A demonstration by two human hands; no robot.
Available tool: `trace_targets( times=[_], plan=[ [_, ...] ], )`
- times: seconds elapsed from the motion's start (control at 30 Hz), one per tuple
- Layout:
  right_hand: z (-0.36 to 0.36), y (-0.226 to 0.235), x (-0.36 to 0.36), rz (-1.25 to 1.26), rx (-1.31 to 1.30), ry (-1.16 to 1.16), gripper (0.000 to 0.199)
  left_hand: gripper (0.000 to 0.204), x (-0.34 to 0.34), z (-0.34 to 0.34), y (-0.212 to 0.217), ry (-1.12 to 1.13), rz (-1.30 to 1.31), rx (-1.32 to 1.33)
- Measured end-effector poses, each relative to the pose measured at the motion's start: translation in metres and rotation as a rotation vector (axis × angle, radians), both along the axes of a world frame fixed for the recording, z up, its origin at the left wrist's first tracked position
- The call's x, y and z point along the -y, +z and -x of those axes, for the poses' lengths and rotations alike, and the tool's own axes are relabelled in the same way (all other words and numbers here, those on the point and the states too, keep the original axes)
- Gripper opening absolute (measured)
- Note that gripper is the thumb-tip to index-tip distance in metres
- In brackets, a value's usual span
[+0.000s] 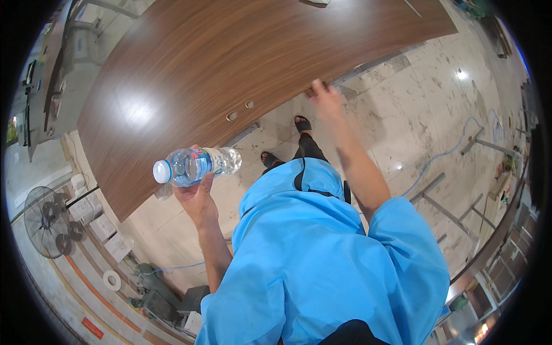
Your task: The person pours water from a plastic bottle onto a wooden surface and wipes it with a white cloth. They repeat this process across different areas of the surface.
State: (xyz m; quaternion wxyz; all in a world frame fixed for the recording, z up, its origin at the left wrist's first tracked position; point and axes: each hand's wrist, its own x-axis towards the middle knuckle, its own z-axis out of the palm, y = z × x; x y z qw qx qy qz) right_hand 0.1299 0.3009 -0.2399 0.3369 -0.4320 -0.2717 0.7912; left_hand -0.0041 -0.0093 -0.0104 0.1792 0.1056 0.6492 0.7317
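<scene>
In our left hand [195, 199] we hold a bottle [198, 166], fingers curled around its middle, its blue-and-white cap pointing left, in front of the table [190, 63]. Our right hand [326, 99] is blurred at the table's near edge; we cannot tell how far its fingers are open or whether they touch it.

A glossy wood-grain tabletop [230, 57] sweeps from nine to one o'clock, reflecting a white glare [138, 109] at ten; scuffed pale floor tiles [402, 123] spread at two, grey metal bars [428, 188] past three, a caged fan [48, 218] before nine.
</scene>
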Motion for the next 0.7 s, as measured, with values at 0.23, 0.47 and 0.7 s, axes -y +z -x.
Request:
trace_targets(
  times=[0.23, 0.47, 0.7],
  plan=[
    [0.023, 0.013, 0.062, 0.175, 0.016, 0.267, 0.044, 0.075, -0.005, -0.001, 0.003, -0.011, -0.002, -0.036],
    [-0.033, 0.0, -0.068, 0.193, -0.01, 0.001, 0.042, 0.076, -0.002, 0.001, 0.006, -0.014, 0.012, -0.052],
    [-0.08, 0.01, -0.187, 0.08, -0.071, -0.295, 0.04, 0.079, -0.007, -0.004, 0.01, 0.014, 0.033, -0.04]
  ],
)
